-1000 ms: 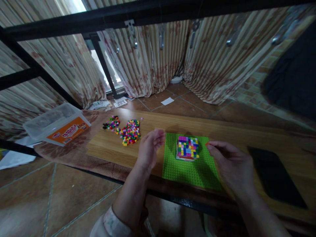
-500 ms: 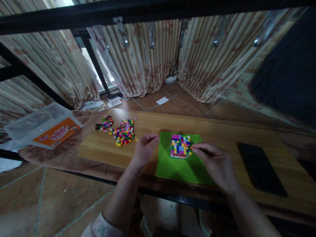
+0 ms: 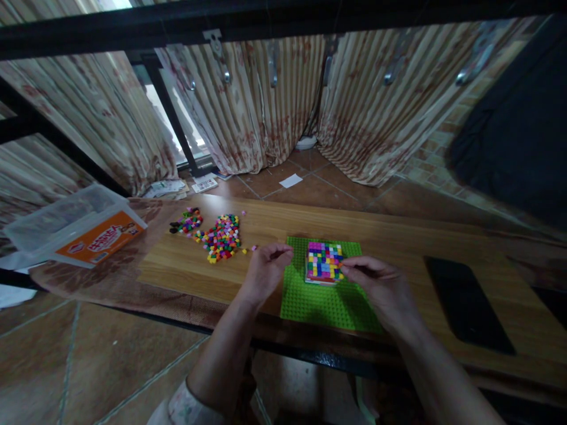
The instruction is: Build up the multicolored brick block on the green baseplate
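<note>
A multicoloured block of small bricks [image 3: 324, 261] stands on a green studded baseplate [image 3: 325, 295] on the wooden table [image 3: 190, 265]. My right hand [image 3: 376, 286] is at the block's right edge, thumb and forefinger pinched against it; what they hold is too small to name. My left hand [image 3: 266, 268] hovers just left of the baseplate with fingers curled in a pinch, contents hidden. A pile of loose coloured bricks [image 3: 221, 238] lies further left, with a smaller cluster [image 3: 188, 222] beside it.
A clear plastic box with an orange label [image 3: 77, 227] sits at the table's left end. A dark flat mat [image 3: 465, 304] lies at the right. Black metal frame bars [image 3: 221, 23] cross overhead. Curtains [image 3: 266, 112] and tiled floor lie beyond.
My right hand moved left from the baseplate's right side to the block's right edge. My left hand shifted slightly toward the baseplate. The view drifted a little.
</note>
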{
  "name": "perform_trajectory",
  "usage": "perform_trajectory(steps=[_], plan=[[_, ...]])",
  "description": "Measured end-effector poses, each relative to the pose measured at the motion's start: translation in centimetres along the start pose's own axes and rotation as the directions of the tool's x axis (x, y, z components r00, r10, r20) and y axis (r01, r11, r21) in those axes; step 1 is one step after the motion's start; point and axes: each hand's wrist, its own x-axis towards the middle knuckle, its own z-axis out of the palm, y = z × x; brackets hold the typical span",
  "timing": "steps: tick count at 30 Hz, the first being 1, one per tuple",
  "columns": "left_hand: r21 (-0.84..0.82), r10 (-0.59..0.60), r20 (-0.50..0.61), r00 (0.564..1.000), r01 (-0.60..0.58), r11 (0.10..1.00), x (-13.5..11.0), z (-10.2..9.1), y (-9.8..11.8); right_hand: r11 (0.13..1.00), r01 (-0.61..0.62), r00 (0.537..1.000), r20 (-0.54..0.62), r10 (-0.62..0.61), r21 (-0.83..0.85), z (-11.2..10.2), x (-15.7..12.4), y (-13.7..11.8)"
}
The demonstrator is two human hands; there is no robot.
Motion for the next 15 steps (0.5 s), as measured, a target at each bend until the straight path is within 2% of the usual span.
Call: perform_trajectory(steps=[5,12,15], plan=[[-0.007,0.007,-0.006,1.0,-0.007,1.0,0.0,-0.1,0.0,0.994,-0.055,0.998,-0.005,0.056,0.09,0.2,0.1,0.1],[-0.022,0.044,-0.01,0.999,-0.044,0.999,0.4,-0.6,-0.3,0.993,-0.078,0.997,-0.002,0.079,0.088,0.2,-0.1,-0.3],[-0.003,0.065,-0.035,0.997,-0.065,0.998,0.9,-1.5,-0.7,0.993,-0.085,0.996,0.005,0.085,0.082,0.1,-0.1,-0.3]])
